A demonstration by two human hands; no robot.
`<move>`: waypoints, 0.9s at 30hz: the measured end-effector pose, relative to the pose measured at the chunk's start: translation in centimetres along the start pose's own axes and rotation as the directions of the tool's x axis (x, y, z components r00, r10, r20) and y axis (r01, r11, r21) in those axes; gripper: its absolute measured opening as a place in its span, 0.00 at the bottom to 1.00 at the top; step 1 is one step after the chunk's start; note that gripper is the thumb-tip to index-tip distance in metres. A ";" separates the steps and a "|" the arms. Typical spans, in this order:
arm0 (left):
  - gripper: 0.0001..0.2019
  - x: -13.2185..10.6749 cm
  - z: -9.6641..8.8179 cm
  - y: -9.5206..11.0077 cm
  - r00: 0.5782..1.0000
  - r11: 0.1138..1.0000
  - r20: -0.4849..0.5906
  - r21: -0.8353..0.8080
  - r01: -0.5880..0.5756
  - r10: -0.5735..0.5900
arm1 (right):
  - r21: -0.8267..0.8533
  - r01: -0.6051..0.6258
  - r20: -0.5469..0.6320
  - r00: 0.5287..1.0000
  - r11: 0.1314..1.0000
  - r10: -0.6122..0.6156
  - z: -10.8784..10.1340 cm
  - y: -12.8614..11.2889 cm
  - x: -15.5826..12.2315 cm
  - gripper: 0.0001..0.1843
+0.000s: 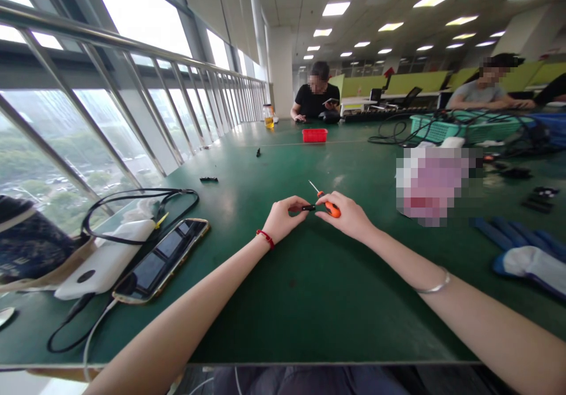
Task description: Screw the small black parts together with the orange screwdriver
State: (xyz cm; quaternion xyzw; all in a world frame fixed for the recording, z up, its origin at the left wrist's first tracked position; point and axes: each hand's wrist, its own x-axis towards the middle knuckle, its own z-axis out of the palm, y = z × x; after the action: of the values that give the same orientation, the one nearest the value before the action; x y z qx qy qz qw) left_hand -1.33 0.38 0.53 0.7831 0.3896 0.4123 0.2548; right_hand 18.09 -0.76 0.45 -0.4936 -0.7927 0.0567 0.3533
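Note:
My left hand [283, 217] rests on the green table [309, 289] with its fingers pinched on a small black part [308, 208]. Right beside it, my right hand [349, 213] is closed around an orange-handled screwdriver [329, 206], whose thin shaft [313, 187] sticks up and away from me. The two hands almost touch at the fingertips. A red cord is on my left wrist and a silver bangle on my right forearm.
A phone [161, 260], a white power bank [106, 259] and black cables [132, 197] lie at the left. Blue gloves [526, 253] lie at the right. Small black parts [209, 179] and a red tray [315, 135] sit farther off. Two people sit at the far end.

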 end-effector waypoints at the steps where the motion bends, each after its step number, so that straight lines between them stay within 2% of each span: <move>1: 0.07 0.0 0.1 0.0 1.000 1.000 0.002 0.003 -0.012 0.012 | -0.012 -0.013 0.002 1.000 1.000 0.013 0.4 0.0 0.0 0.10; 4: 0.06 0.0 0.2 -0.2 0.999 0.998 -0.002 0.052 -0.041 0.041 | 0.001 0.001 0.008 1.000 1.000 -0.001 0.9 -0.3 -0.1 0.08; 9: 0.07 0.0 0.2 -0.2 0.997 0.986 0.003 0.148 -0.080 0.081 | -0.054 -0.027 0.009 1.000 0.998 0.028 0.6 -0.6 -0.2 0.06; 16: 0.08 -0.1 0.0 -0.4 0.997 0.977 0.052 0.202 -0.064 0.055 | -0.115 0.042 0.108 0.994 0.992 -0.030 0.2 -0.8 -0.4 0.07; 20: 0.08 -0.1 -0.2 -0.4 0.992 0.955 0.079 0.272 -0.116 0.098 | -0.120 0.053 0.124 0.992 0.991 -0.038 0.2 -0.7 -0.4 0.07; 23: 0.10 -0.1 -0.3 -0.3 0.980 0.901 0.117 0.388 -0.195 0.161 | -0.106 0.030 0.131 0.991 0.994 -0.016 0.1 -0.8 -0.4 0.07; 27: 0.11 -0.1 -0.6 0.1 0.928 0.749 0.251 0.550 -0.370 0.274 | -0.086 -0.001 0.137 0.990 0.996 0.013 0.2 -1.0 -0.4 0.07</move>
State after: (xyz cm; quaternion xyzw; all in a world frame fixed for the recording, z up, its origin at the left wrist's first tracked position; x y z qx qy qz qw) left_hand -1.80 0.34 0.86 0.9078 0.3357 0.2473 -0.0462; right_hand 17.38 -1.53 0.57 -0.5061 -0.8151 0.0576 0.2761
